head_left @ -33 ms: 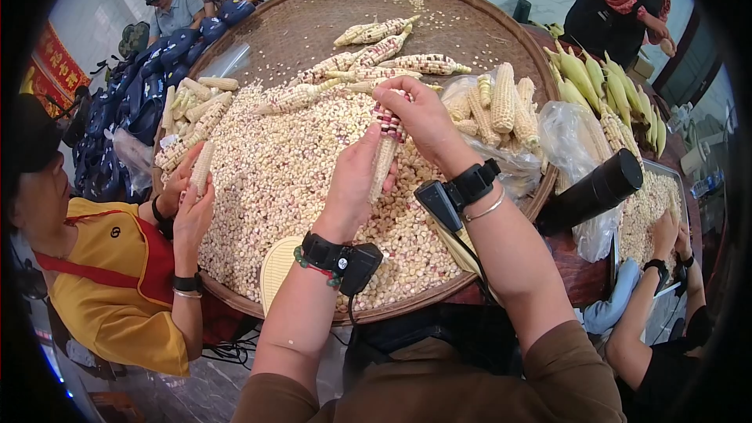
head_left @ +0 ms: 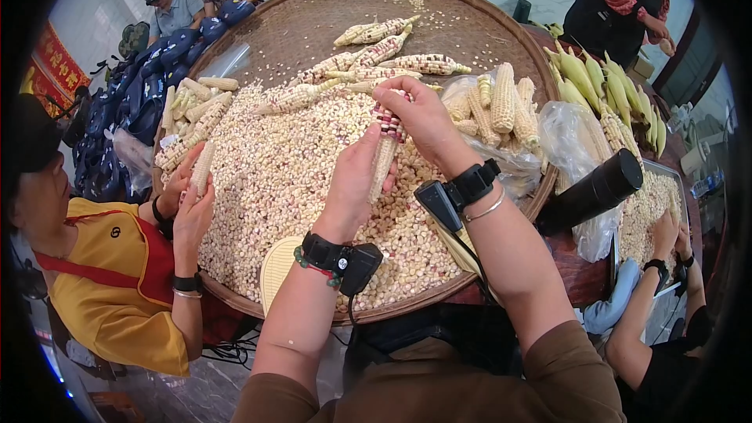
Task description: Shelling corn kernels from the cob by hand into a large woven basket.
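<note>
Over the heap of loose kernels (head_left: 274,157), my left hand (head_left: 352,172) grips a corn cob (head_left: 384,158) around its lower, mostly stripped part. Dark purple and white kernels still cover the cob's upper end. My right hand (head_left: 423,113) is closed over that upper end, thumb and fingers on the kernels. The cob is tilted nearly upright. Several speckled ears of corn (head_left: 380,48) lie just beyond my hands on the round woven tray (head_left: 462,12).
On the left a person in yellow (head_left: 117,274) holds a bare cob (head_left: 202,168). Stripped cobs (head_left: 501,102) lie at the tray's right, beside a black cylinder (head_left: 591,192) and clear plastic bags (head_left: 568,129). Husked green ears (head_left: 611,86) lie farther right, near another person's hands (head_left: 670,235).
</note>
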